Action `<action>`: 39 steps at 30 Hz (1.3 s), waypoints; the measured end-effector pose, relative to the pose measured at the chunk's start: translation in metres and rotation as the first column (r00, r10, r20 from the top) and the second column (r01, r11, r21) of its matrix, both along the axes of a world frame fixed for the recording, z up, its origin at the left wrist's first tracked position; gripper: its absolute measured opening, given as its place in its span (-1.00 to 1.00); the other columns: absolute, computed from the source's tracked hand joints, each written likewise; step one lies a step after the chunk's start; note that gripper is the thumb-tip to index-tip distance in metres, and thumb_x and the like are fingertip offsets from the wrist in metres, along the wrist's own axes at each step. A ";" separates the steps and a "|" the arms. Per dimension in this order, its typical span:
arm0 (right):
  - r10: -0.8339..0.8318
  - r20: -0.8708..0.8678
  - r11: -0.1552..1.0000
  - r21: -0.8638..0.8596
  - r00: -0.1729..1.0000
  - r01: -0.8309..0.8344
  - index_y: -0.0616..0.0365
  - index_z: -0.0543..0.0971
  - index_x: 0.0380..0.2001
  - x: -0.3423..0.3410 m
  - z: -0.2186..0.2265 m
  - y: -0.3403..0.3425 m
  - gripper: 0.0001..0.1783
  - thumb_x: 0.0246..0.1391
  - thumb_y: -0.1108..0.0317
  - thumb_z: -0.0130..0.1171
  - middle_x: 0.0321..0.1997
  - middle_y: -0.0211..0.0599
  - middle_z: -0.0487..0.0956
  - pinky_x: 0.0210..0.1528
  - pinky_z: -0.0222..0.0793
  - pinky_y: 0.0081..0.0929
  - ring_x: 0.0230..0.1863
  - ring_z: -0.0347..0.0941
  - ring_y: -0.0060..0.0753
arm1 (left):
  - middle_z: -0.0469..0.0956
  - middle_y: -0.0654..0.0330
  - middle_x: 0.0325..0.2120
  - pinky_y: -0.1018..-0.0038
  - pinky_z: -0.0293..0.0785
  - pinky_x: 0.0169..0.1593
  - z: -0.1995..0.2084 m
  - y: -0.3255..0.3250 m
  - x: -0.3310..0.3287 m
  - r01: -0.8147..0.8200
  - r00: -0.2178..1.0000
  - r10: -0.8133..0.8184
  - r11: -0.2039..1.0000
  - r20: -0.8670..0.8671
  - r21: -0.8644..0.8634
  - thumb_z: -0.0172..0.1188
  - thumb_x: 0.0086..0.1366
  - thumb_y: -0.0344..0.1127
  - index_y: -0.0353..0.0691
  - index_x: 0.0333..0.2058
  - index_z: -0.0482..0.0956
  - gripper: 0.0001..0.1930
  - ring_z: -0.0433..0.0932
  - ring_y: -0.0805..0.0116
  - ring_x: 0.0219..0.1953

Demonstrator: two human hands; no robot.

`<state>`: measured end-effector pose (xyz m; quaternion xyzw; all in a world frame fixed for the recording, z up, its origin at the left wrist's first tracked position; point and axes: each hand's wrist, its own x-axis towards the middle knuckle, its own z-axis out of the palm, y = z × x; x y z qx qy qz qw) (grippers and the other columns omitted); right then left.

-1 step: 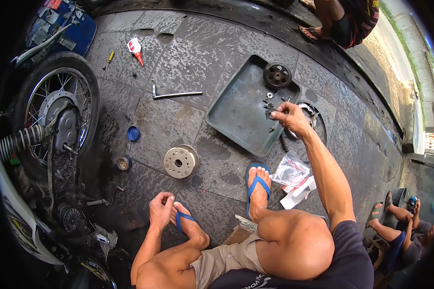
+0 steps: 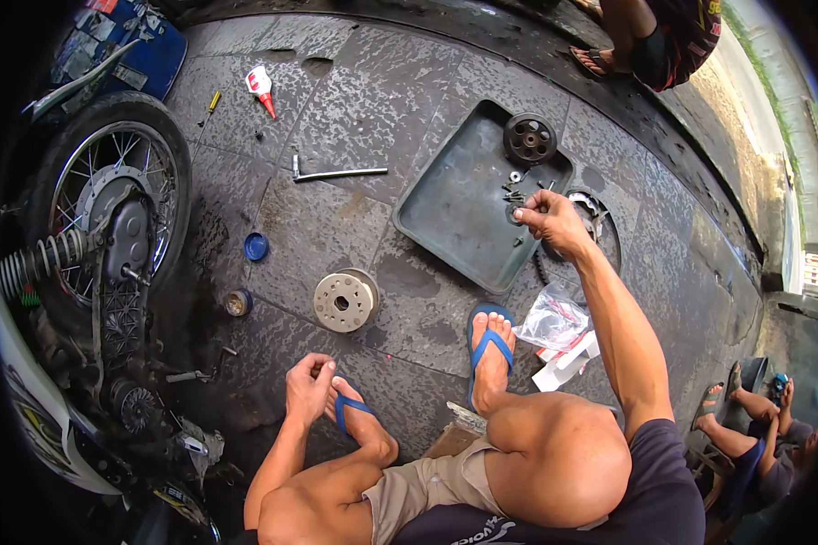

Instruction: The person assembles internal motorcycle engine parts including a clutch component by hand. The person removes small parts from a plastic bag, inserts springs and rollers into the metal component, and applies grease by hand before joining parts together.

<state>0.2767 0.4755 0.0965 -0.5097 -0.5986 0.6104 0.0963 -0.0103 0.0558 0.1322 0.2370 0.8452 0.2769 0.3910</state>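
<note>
My right hand (image 2: 553,224) is over the right side of a dark tray (image 2: 441,241), thumb and fingers pinched together. A small dark piece seems to be at the fingertips, too small to name. Close by in the tray lie several bolts (image 2: 514,196), a washer (image 2: 515,176) and a black clutch bell (image 2: 529,138) with round holes. My left hand (image 2: 311,389) hangs beside my left foot, fingers curled and thumb pressed to them; whatever they may hold is hidden. Ahead of it a silvery round pulley (image 2: 344,302) rests on the paving.
A motorbike wheel (image 2: 118,195) and engine side stand at left. On the paving lie an L-shaped wrench (image 2: 341,173), a glue bottle (image 2: 260,89), a screwdriver (image 2: 214,102), a blue lid (image 2: 255,246) and a small tin (image 2: 237,302). A plastic bag (image 2: 553,320) lies right; other people sit nearby.
The whole view has shifted slightly, so things appear a little farther right. Both hands keep nearly the same pose and place.
</note>
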 end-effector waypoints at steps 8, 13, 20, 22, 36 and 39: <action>0.298 -0.004 0.949 0.109 0.955 -0.295 0.19 0.53 -0.36 -0.116 0.063 0.043 -0.74 0.13 0.26 0.39 -0.50 -0.49 0.52 -0.47 0.23 -0.63 -0.51 0.34 -0.69 | 0.67 0.11 -0.48 0.42 0.55 -0.28 -0.014 0.016 -0.010 0.143 0.981 -0.120 0.979 0.154 -0.148 0.24 0.31 -0.29 -0.35 -0.27 0.66 -0.79 0.64 0.38 -0.41; 0.405 -0.226 0.889 -0.129 0.886 -0.439 0.20 0.56 -0.35 -0.217 0.087 0.061 -0.77 0.16 0.28 0.36 -0.46 -0.43 0.55 -0.44 0.32 -0.67 -0.50 0.40 -0.66 | 0.63 -0.05 -0.51 0.25 0.52 -0.27 0.018 -0.066 -0.021 -0.115 0.990 0.078 0.926 -0.115 -0.361 0.24 0.28 -0.14 -0.34 -0.37 0.66 -0.69 0.65 0.16 -0.41; 0.555 -0.467 0.659 -0.257 0.688 -0.707 0.23 0.57 -0.25 -0.305 0.131 0.057 -0.74 0.14 0.30 0.39 -0.35 -0.37 0.60 -0.30 0.53 -0.61 -0.36 0.57 -0.56 | 0.51 0.18 -0.64 0.39 0.45 -0.38 0.116 -0.235 0.100 -0.858 0.512 0.629 0.400 -0.585 -0.321 0.20 0.30 -0.25 -0.29 -0.22 0.65 -0.77 0.49 0.42 -0.53; 0.597 -0.491 0.618 -0.223 0.634 -0.754 0.23 0.56 -0.26 -0.317 0.146 0.044 -0.76 0.14 0.33 0.39 -0.35 -0.36 0.61 -0.28 0.54 -0.59 -0.35 0.57 -0.55 | 0.51 0.18 -0.64 0.38 0.44 -0.39 0.125 -0.238 0.145 -0.954 0.299 0.775 0.255 -0.556 -0.156 0.20 0.31 -0.25 -0.30 -0.24 0.65 -0.78 0.47 0.41 -0.54; 0.781 -0.156 0.622 0.119 0.604 -0.774 0.20 0.54 -0.40 -0.287 0.179 -0.001 -0.85 0.12 0.42 0.35 -0.52 -0.60 0.47 -0.41 0.19 -0.63 -0.46 0.27 -0.75 | 0.33 0.39 -0.70 0.59 0.15 -0.53 0.217 -0.209 0.095 -0.923 -0.079 0.775 0.182 -0.628 0.340 0.09 0.49 -0.08 -0.22 -0.48 0.51 -0.61 0.25 0.65 -0.63; 0.751 -0.040 0.653 0.190 0.659 -0.733 0.20 0.51 -0.45 -0.267 0.212 -0.021 -0.81 0.11 0.41 0.34 -0.55 -0.61 0.44 -0.45 0.18 -0.63 -0.49 0.24 -0.76 | 0.43 0.38 -0.58 0.65 0.22 -0.49 0.271 -0.176 0.012 -0.738 0.018 0.858 0.358 -0.514 0.572 0.07 0.50 -0.23 -0.26 -0.39 0.53 -0.71 0.29 0.69 -0.57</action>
